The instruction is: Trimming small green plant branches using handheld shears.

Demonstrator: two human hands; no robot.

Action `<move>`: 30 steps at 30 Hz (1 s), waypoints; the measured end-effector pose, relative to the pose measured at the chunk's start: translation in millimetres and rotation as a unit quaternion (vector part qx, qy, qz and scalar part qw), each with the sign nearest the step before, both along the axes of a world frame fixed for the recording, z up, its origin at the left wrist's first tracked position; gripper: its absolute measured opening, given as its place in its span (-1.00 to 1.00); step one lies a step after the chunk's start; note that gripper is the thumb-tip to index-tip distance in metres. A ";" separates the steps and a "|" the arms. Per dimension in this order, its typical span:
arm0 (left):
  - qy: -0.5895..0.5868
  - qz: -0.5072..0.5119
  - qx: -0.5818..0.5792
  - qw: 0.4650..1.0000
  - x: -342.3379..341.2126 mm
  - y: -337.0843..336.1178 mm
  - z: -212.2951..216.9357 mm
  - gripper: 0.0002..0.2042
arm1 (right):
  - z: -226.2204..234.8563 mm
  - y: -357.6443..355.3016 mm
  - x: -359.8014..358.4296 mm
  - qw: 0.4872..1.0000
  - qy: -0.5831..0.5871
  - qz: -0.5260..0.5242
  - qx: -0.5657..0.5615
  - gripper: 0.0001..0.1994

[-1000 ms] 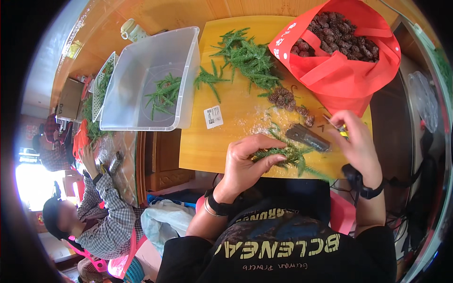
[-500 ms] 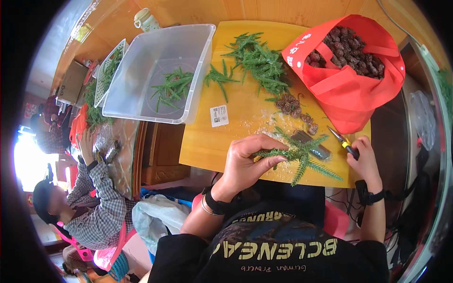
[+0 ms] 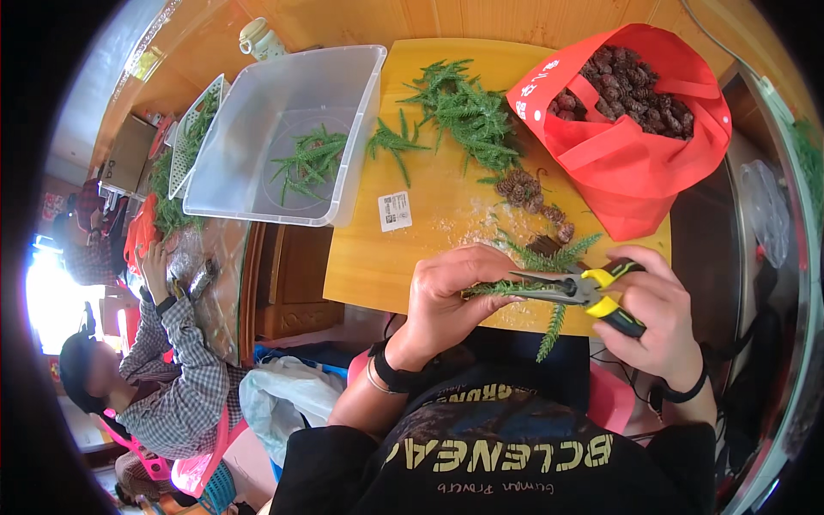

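Left hand (image 3: 446,296) fingers clenched around green conifer sprig (image 3: 515,287) at near edge of yellow desk (image 3: 446,206). Right hand (image 3: 652,313) fingers grasping yellow-handled pliers (image 3: 579,290), jaws laid along sprig beside left fingertips. Pine cones (image 3: 528,193) near; red bag (image 3: 635,129) of cones right; clear bin (image 3: 283,129) left.

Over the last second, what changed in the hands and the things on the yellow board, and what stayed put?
The right hand brought the yellow-handled pliers in from the board's right edge; their jaws now meet the green conifer sprig. The left hand kept hold of that sprig throughout. The clear plastic tub, red fabric bag of cones and loose green sprigs on the board did not move.
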State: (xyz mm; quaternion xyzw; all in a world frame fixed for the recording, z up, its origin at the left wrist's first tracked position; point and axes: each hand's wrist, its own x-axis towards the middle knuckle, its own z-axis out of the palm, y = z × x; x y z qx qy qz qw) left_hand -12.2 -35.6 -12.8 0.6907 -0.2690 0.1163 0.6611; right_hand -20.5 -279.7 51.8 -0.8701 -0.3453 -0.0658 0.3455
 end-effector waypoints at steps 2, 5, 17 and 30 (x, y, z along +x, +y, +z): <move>-0.002 -0.002 0.007 1.000 -1.3 2.3 2.4 -0.84 | 2.8 3.6 2.0 0.996 -0.051 0.025 -0.065 -0.77; -0.016 0.001 0.018 1.000 -1.5 2.2 5.9 -0.85 | 5.4 10.4 2.0 0.994 -0.071 0.032 -0.078 -0.75; -0.034 -0.046 -0.013 0.998 -1.3 2.4 3.0 -0.83 | 7.0 20.4 2.5 0.991 -0.094 0.051 -0.084 -0.69; -0.013 -0.039 0.005 0.999 -5.5 4.0 8.0 -0.83 | 2.4 22.7 1.7 0.984 -0.146 0.045 -0.093 -0.67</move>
